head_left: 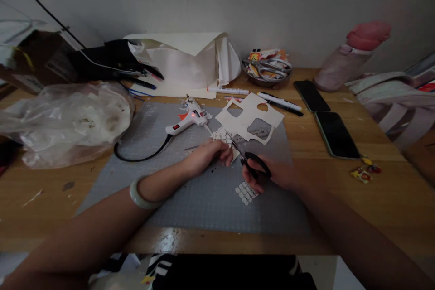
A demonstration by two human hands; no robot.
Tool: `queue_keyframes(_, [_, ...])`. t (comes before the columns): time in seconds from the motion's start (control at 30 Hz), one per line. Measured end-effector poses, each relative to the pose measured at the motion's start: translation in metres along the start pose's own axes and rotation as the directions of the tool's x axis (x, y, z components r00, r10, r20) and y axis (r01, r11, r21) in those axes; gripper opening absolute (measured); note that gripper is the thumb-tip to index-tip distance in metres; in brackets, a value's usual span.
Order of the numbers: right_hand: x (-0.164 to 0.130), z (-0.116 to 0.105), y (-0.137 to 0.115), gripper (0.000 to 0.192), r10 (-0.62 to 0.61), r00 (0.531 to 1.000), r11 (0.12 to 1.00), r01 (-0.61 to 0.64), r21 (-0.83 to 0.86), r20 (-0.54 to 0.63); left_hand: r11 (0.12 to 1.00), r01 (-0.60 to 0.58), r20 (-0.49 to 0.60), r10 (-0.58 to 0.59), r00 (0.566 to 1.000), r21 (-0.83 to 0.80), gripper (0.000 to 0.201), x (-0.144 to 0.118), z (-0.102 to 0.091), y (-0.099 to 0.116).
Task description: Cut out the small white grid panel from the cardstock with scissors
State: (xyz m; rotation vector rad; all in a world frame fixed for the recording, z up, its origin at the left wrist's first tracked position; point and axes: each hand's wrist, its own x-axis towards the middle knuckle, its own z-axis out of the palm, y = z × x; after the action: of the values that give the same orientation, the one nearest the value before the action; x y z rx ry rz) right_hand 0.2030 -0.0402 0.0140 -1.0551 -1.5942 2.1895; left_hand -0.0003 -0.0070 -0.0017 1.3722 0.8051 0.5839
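My left hand [208,156], with a pale bangle on the wrist, is closed on a small white piece of paper patterned with dark-outlined rounded cells [220,137]. In my right hand [263,173] is a pair of black-handled scissors [257,165], fingers through the loops. The blades point up and left, their tips at the right edge of the patterned paper. Below my right hand a second patterned piece [246,193] lies on the grey cutting mat [163,204]. White card with cut-out holes [243,115] rests just beyond both hands.
A white hot glue gun [190,118] with a lit red light lies on the mat, its cord curling left. Plastic bags [78,122] are at left. Markers [280,102], a bowl [267,80] holding scissors, two phones [336,133] and a pink-capped bottle [346,63] stand around the mat.
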Motion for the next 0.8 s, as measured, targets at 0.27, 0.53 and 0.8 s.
queue_keyframes(0.27, [0.0009, -0.0014, 0.0000, 0.061, 0.009, 1.000, 1.000, -0.009, 0.012, 0.013, 0.998, -0.046, 0.033, 0.047, 0.998, -0.048, 0.036, 0.0003, 0.0002, -0.0002])
queue_keyframes(0.53, [0.0020, -0.0006, -0.0006, 0.061, -0.015, 1.000, 1.000, 0.015, -0.026, -0.004, 0.994, -0.045, 0.015, 0.047, 0.999, -0.099, 0.037, -0.0011, 0.0019, 0.0003])
queue_keyframes(0.8, [0.0006, 0.0004, 0.0016, 0.062, -0.024, 0.999, 0.999, 0.025, 0.048, -0.021, 0.965, -0.014, -0.114, -0.017, 0.993, -0.262, 0.043, 0.0003, 0.0055, 0.0023])
